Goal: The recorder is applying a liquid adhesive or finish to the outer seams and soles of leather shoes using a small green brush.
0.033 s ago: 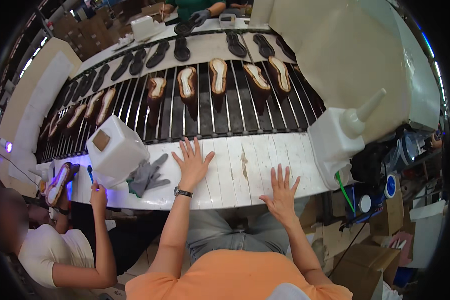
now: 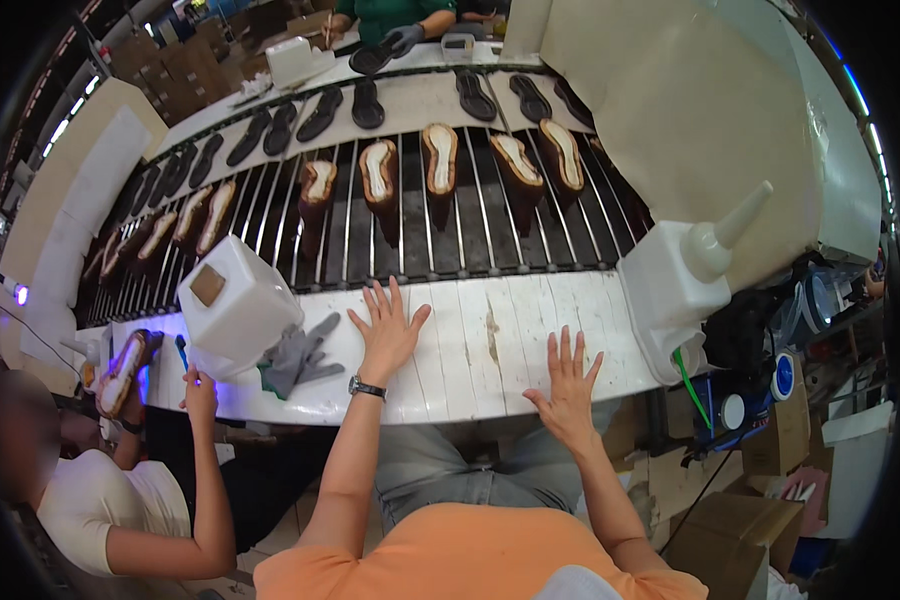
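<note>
My left hand (image 2: 388, 333) lies with fingers spread on the white worktable (image 2: 460, 345), just short of the conveyor rack, a watch on its wrist. My right hand (image 2: 567, 390) rests near the table's front edge, its fingers stretched out too. Neither holds anything. A crumpled grey work glove (image 2: 305, 360) lies left of my left hand, beside a square white plastic container (image 2: 235, 305). Ahead, brown shoe uppers (image 2: 440, 165) with pale undersides turned up hang on the metal-rod conveyor (image 2: 395, 240). Several black shoe soles (image 2: 367, 103) lie on the pale strip behind them.
A white bottle (image 2: 675, 290) with a long nozzle stands at the table's right end. At left, a co-worker holds a shoe upper (image 2: 125, 375) and a blue-tipped brush (image 2: 181, 350). Across the conveyor, a gloved co-worker handles a black sole (image 2: 370, 59). Cardboard boxes (image 2: 730, 540) stand at lower right.
The whole view has shifted very slightly. The co-worker at left has turned and lowered the shoe upper a little. My hands stay where they were.
</note>
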The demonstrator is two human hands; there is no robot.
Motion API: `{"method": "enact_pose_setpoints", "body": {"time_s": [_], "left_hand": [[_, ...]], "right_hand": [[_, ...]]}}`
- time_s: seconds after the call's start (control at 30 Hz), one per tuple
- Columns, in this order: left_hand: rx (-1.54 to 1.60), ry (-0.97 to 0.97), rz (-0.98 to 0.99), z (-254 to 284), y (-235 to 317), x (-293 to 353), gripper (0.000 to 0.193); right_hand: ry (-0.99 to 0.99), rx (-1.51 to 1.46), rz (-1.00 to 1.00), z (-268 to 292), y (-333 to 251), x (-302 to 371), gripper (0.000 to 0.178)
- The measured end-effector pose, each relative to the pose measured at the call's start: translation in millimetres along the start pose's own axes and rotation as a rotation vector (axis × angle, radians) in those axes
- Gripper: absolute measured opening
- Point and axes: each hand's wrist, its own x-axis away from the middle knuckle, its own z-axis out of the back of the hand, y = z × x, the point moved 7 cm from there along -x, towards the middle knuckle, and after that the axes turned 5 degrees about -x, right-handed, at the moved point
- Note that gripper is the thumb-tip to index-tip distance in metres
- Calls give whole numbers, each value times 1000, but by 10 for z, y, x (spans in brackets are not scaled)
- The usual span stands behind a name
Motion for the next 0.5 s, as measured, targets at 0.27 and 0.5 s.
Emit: {"method": "enact_pose_setpoints", "body": {"time_s": [0.27, 0.5], "left_hand": [[1151, 537, -74, 428, -124, -585, 32], [1122, 469, -32, 58, -289, -768, 67]], "right_hand": [[153, -922, -53, -65, 169, -1290, 19], [108, -965, -136, -674, 151, -2693, 24]]}}
